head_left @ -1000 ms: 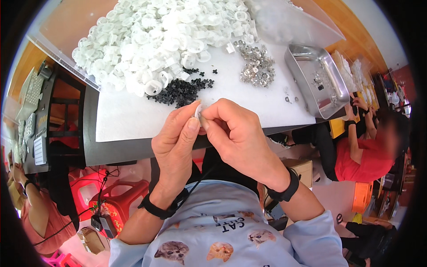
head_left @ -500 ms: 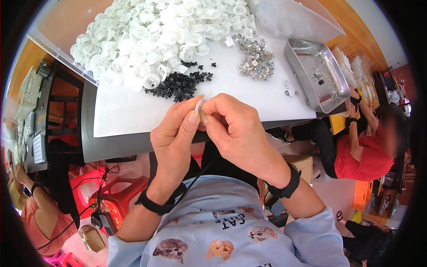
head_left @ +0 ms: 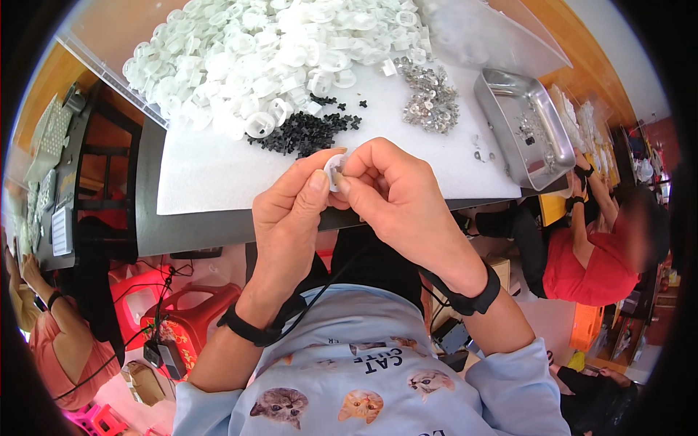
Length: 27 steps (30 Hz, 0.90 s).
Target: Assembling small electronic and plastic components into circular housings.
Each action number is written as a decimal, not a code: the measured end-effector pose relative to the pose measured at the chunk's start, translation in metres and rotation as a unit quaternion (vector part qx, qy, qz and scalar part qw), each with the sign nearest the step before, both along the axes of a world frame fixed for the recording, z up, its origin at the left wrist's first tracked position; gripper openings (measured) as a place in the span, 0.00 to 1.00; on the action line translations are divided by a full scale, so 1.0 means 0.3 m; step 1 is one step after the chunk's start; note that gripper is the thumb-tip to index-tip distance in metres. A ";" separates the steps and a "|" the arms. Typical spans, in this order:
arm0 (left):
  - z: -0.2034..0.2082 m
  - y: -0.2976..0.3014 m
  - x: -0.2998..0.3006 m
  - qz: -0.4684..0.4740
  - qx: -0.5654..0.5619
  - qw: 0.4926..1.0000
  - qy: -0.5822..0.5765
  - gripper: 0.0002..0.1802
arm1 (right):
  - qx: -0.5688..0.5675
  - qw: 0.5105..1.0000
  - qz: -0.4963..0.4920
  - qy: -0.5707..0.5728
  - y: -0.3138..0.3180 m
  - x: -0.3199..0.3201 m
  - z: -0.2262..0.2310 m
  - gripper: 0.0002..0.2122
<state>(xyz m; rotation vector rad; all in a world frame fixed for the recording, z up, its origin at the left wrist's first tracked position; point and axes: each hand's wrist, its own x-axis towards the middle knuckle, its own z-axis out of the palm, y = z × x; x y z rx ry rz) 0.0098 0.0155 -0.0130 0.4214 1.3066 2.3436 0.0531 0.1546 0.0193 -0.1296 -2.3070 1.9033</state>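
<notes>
Above the table's front edge, a small round white plastic part [head_left: 334,173] is pinched between my hands. The fingers and thumb of my left hand [head_left: 294,196] grip its left rim. My right hand [head_left: 389,192] presses thumb and fingertips against its right side; whether a smaller piece sits in those fingertips is hidden. Just beyond lies a heap of small black cross-shaped pieces [head_left: 302,134]. A large pile of translucent white plastic parts [head_left: 240,58] fills the back left. Right of it rests a heap of small shiny metal pieces [head_left: 430,98].
On the right of the white foam sheet [head_left: 218,189] stands a metal tray [head_left: 496,120] with a few small pieces. A person in red [head_left: 589,261] sits at the right, another person [head_left: 69,341] at the left. A red stool [head_left: 193,320] and black cables are lower left.
The white part has been turned so its flat face shows more, and my right fingers have shifted on it. The table scene has slid slightly right in view.
</notes>
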 end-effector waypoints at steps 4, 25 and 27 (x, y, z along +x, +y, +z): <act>-0.014 0.002 0.002 0.017 -0.023 0.999 0.041 0.16 | -0.017 1.000 0.001 -0.010 -0.003 -0.004 0.008 0.06; 0.007 -0.002 0.000 -0.009 -0.050 0.999 0.009 0.18 | 0.633 0.761 0.136 0.029 0.223 -0.289 0.066 0.06; 0.008 -0.005 -0.002 -0.010 -0.057 0.998 0.011 0.18 | 0.626 0.768 0.123 0.054 0.206 -0.282 0.058 0.07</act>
